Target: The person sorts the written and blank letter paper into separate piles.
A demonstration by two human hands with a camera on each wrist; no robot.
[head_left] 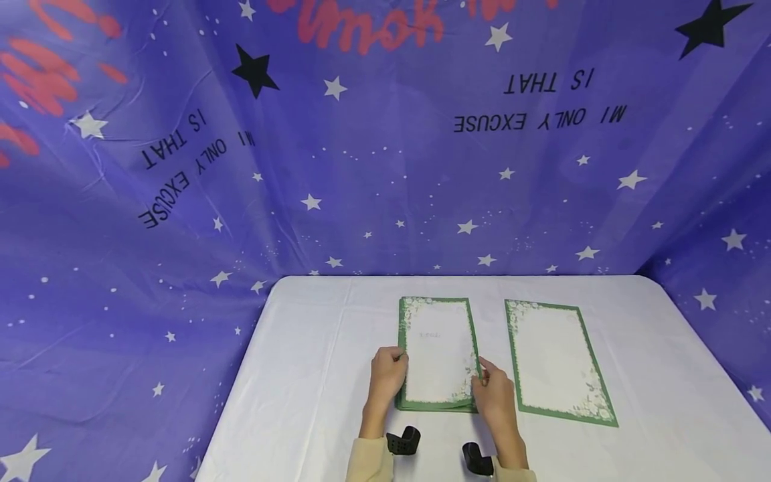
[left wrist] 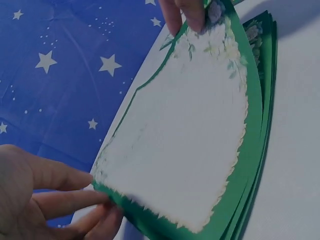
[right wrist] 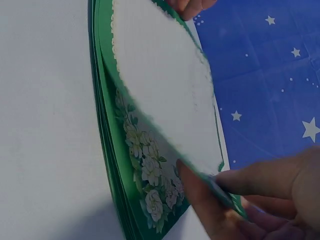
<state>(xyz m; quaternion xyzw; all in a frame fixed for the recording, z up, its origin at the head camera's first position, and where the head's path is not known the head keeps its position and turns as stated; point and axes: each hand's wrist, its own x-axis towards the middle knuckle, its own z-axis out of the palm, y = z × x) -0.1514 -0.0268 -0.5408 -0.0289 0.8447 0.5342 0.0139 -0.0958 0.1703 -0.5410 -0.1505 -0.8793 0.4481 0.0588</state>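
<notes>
A stack of green-bordered paper sheets [right wrist: 96, 75] lies on the white table, its layered edges visible in both wrist views. The top sheet [head_left: 438, 361] has a white middle, floral corners and faint writing near its far end. My left hand [head_left: 388, 373] pinches its left edge between thumb and fingers. On the opposite side, my right hand [head_left: 495, 395] pinches the right edge near the close corner. Between the hands the sheet bows, its near edge raised off the stack, and flowers printed on the sheet below [right wrist: 152, 185] show under it.
A single sheet with the same green floral border [head_left: 557, 358] lies flat to the right of the stack. Black wrist-camera parts [head_left: 403, 440] stick out beside both wrists. Purple cloth with stars [head_left: 385, 167] hangs behind and around the white-covered table [head_left: 313, 361].
</notes>
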